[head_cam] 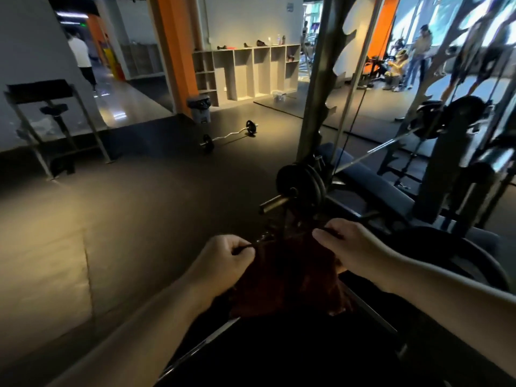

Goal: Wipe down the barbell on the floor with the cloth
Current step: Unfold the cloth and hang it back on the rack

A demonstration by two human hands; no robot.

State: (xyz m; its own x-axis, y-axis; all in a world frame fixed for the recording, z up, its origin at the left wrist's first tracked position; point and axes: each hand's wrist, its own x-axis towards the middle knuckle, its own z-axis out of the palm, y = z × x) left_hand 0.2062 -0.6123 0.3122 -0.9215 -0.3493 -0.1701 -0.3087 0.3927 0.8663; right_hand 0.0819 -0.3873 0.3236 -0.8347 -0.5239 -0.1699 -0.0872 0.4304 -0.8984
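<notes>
Dim gym floor (139, 219), dark matting, squat rack (321, 107) rising at right. Curl barbell (228, 134) is lying far, centre-left, near a bin (198, 108), well apart from the person. Both hands are working near, low centre: left hand (223, 261) and right hand (354, 252) are each pinching a top corner of a dark red cloth (290, 277), fingers closed on it, spreading it out. Cloth is hanging limp: soft, light, easily bunched. Barbell judged heavy, rigid, likely to roll; wrapping the cloth round the bare shaft between the plates looks best.
</notes>
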